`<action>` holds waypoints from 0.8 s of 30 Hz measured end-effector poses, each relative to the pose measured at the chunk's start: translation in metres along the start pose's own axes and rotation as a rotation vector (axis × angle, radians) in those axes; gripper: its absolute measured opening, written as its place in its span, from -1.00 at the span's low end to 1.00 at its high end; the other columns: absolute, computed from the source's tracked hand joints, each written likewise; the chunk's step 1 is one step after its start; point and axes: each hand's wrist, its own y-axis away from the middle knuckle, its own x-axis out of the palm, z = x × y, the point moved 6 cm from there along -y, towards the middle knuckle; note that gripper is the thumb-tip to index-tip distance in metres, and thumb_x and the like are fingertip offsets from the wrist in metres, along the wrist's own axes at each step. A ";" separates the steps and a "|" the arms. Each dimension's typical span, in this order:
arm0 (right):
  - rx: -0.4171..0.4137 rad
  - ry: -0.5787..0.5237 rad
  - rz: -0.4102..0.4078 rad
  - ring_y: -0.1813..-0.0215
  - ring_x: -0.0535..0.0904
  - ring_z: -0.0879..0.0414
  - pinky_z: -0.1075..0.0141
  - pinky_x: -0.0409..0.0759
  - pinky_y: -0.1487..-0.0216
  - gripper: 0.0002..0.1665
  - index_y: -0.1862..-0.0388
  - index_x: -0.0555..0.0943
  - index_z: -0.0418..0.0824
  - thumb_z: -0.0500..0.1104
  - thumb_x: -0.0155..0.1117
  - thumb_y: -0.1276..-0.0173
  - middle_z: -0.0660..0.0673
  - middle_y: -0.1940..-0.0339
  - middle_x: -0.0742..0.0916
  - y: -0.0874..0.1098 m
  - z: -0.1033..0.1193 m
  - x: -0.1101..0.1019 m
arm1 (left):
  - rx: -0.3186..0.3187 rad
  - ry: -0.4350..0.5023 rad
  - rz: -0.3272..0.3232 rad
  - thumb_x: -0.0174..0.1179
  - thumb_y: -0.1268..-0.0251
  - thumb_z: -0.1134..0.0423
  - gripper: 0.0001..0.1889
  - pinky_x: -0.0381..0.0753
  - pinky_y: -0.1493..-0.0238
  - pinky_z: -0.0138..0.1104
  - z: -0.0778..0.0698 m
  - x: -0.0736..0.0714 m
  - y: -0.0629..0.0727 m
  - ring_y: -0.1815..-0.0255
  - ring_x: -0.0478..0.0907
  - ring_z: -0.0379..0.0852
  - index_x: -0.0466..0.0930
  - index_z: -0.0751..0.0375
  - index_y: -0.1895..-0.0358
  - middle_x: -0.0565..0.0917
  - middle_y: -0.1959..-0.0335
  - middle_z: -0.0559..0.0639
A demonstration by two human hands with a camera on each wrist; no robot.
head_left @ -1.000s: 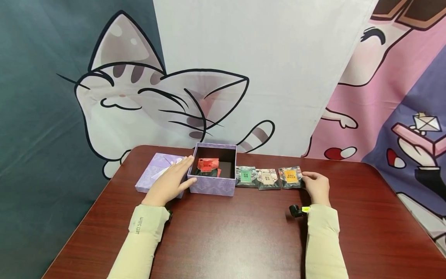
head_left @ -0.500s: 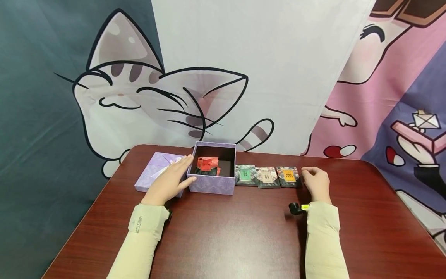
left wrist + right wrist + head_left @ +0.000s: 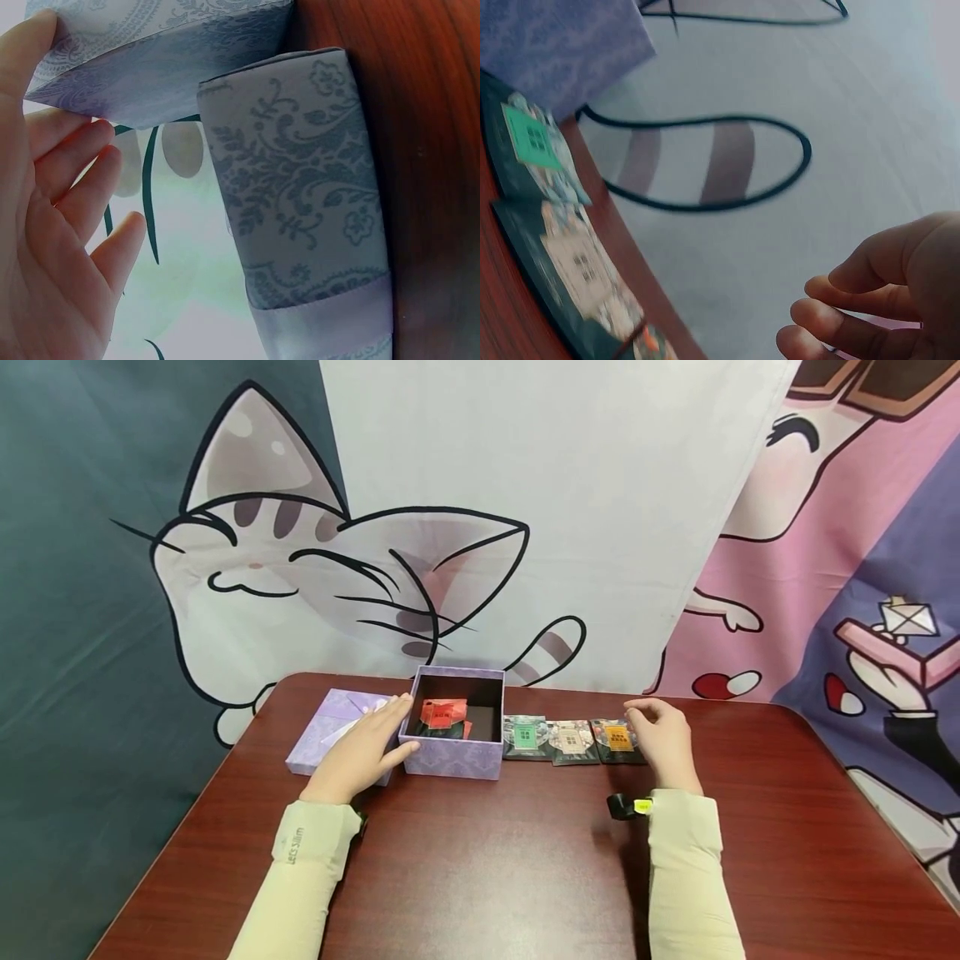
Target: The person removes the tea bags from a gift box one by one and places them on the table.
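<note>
My left hand (image 3: 362, 750) rests against the left side of the purple patterned box (image 3: 453, 760), its fingers extended. In the left wrist view the thumb (image 3: 34, 45) lies on one box face and the fingers reach along another. Red-and-black sachets (image 3: 444, 714) lie inside the box. To its right, three flat sachets form a row: green-labelled (image 3: 525, 737), beige-labelled (image 3: 572, 742) and orange-labelled (image 3: 617, 739). Above the right end of the row is my right hand (image 3: 663, 739), loosely curled and holding nothing; it overlaps the orange-labelled sachet in the head view.
The purple box lid (image 3: 330, 727) with a pale ribbon lies left of the box, partly behind my left hand. All of this is near the back edge of the dark red wooden table (image 3: 487, 868). A cartoon cat backdrop (image 3: 315, 610) hangs directly behind.
The right hand let go of the orange-labelled sachet, which now lies closer to the beige-labelled one. The hand then rose and moved left over it. The left hand stayed at the box.
</note>
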 end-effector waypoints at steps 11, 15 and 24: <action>-0.149 -0.036 0.033 0.08 0.71 -0.09 0.20 0.60 0.16 -0.71 -0.02 0.73 -0.25 -0.20 0.14 -0.47 -0.26 0.07 0.78 0.016 0.046 0.033 | 0.022 -0.011 -0.019 0.18 -0.46 -0.07 -0.21 0.13 -0.53 0.15 -0.001 -0.001 0.001 -0.58 0.17 0.18 0.17 0.33 -0.56 0.24 -0.57 0.21; -0.160 -0.069 0.042 0.09 0.68 -0.07 0.17 0.58 0.18 -0.70 -0.05 0.72 -0.23 -0.21 0.15 -0.46 -0.23 0.06 0.77 0.025 0.061 0.049 | 0.020 -0.008 -0.018 0.18 -0.46 -0.07 -0.20 0.12 -0.53 0.14 0.000 -0.001 0.001 -0.58 0.17 0.19 0.17 0.33 -0.57 0.23 -0.57 0.21; -0.330 -0.163 0.055 0.01 0.68 -0.03 0.05 0.68 0.02 -0.74 -0.02 0.70 -0.26 -0.26 0.20 -0.43 -0.18 -0.02 0.74 0.047 0.098 0.086 | 0.016 -0.008 -0.016 0.19 -0.46 -0.07 -0.20 0.14 -0.53 0.13 -0.001 0.000 0.001 -0.58 0.16 0.18 0.17 0.33 -0.57 0.24 -0.57 0.21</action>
